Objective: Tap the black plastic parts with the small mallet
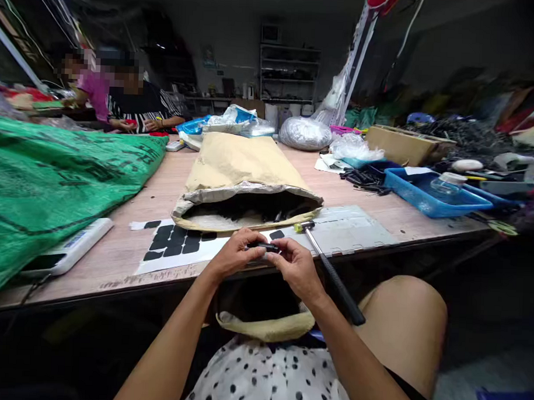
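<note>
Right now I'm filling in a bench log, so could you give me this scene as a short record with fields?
Left hand: left hand pinching one end of a small black part
Right hand: right hand fingers on its other end
Sack: tan sack lying on the table, mouth open toward the person, dark contents
Hammer: hammer, handle extending past the table edge
Far right: blue tray
</note>
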Demonstrator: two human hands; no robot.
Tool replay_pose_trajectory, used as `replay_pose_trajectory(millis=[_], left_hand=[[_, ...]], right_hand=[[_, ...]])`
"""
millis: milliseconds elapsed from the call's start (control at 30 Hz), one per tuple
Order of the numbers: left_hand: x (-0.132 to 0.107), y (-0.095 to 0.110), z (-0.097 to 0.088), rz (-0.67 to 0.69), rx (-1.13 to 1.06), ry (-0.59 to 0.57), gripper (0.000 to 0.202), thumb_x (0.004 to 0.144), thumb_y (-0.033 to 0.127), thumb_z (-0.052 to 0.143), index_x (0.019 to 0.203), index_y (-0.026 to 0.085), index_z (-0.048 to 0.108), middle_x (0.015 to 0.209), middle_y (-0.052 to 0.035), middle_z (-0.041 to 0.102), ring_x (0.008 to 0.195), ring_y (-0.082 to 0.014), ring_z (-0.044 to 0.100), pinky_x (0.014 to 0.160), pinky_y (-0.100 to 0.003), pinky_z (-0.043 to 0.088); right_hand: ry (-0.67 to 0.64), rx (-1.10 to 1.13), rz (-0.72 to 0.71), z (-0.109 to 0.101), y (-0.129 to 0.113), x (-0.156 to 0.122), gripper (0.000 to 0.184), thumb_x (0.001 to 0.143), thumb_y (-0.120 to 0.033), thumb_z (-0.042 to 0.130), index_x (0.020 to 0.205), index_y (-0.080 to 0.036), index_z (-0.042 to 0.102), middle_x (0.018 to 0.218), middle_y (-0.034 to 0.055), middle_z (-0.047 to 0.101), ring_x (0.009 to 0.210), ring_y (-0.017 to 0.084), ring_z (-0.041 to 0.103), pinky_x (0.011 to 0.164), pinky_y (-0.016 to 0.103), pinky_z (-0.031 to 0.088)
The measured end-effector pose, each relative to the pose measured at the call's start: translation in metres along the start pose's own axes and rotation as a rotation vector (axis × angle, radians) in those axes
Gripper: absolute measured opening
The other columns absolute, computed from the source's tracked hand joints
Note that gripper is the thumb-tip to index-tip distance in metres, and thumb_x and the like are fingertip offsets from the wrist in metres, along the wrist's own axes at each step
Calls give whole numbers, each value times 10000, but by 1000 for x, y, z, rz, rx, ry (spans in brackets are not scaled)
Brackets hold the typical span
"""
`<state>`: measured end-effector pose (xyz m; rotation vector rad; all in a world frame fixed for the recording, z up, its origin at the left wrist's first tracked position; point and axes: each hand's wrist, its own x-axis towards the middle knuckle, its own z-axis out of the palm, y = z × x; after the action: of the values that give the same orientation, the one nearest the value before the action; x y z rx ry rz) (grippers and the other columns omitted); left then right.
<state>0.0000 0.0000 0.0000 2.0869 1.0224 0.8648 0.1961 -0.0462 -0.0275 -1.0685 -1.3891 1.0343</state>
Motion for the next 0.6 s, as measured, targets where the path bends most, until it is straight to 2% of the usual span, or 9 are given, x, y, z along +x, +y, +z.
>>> replay_pose_trajectory(millis=[200,367,500,600], left_hand=[[1,-2,1,38,-56,11,233,850,324,667,1002,208,798,898,-45,625,900,-213,576,851,-328,433],[1,3,-1,25,-50,-5,234,861,339,650,975,196,796,877,-48,626,899,-215,580,832,-322,436],[2,10,-2,16,-17,-26,253,894,351,596,949,186,780,812,-40,638,895,-221,582,836,-324,432],[2,13,-2,14,6,-24,273,907,373,571,926,193,775,794,-37,658,896,-228,584,860,-332,427]], right_hand=[[-30,-85,-80,-2,-9,4,182,830,-378,715,845,-206,657,739,-40,597,691,119,497,666,245,407],[-56,-30,-35,-4,-13,8,185,815,-362,728,795,-202,638,682,-58,555,641,99,461,621,234,381],[-78,43,13,-1,-14,6,237,830,-421,717,850,-195,648,704,-46,592,596,91,471,569,230,384],[-56,-65,3,-2,-19,-1,282,820,-413,729,993,-194,688,800,-16,650,627,101,520,593,236,426]])
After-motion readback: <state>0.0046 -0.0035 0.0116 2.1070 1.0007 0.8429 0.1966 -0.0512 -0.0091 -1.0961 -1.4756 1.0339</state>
